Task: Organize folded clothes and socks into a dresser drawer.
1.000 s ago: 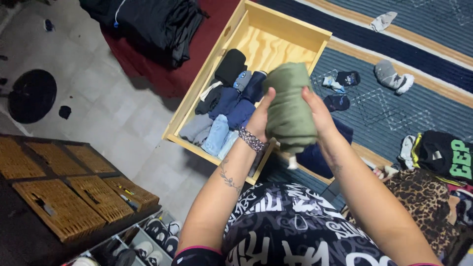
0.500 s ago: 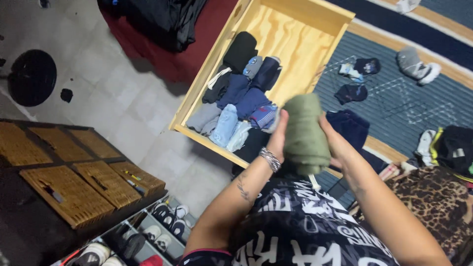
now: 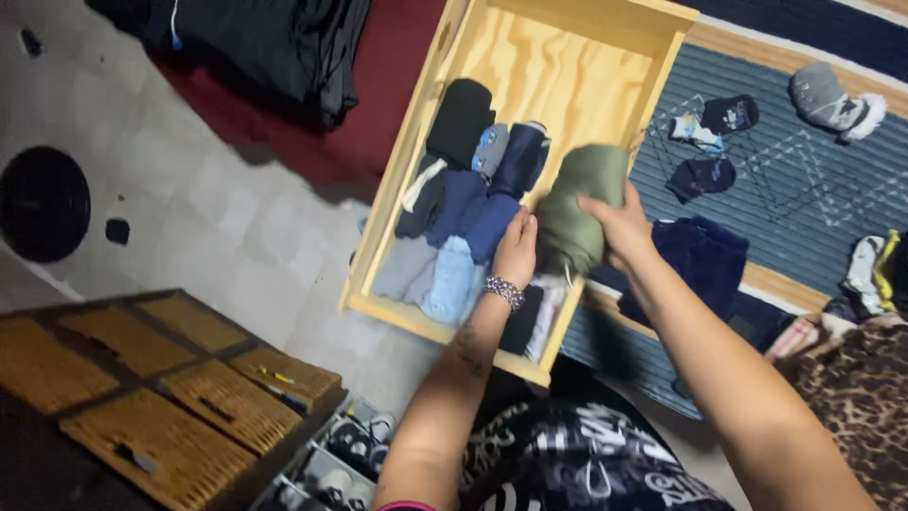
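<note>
Here the rolled olive-green garment (image 3: 579,203) sits low over the open wooden drawer (image 3: 430,114), just beside the rows of rolled blue, grey and black clothes (image 3: 463,203) already packed along its left side. The right hand (image 3: 619,227) wraps the roll from its outer side, its grip curled snugly on the cloth, while the left hand (image 3: 516,251) presses flat-fingered against the roll's inner face and touches the packed clothes. The roll looks light, soft and squashy; it would likely slacken if held by one end, so a hold around its middle from both sides suits it best. No packages, labels or signs show clearly; loose socks (image 3: 705,132) lie on the striped rug (image 3: 804,180), and woven baskets (image 3: 189,397) sit lower left.
</note>
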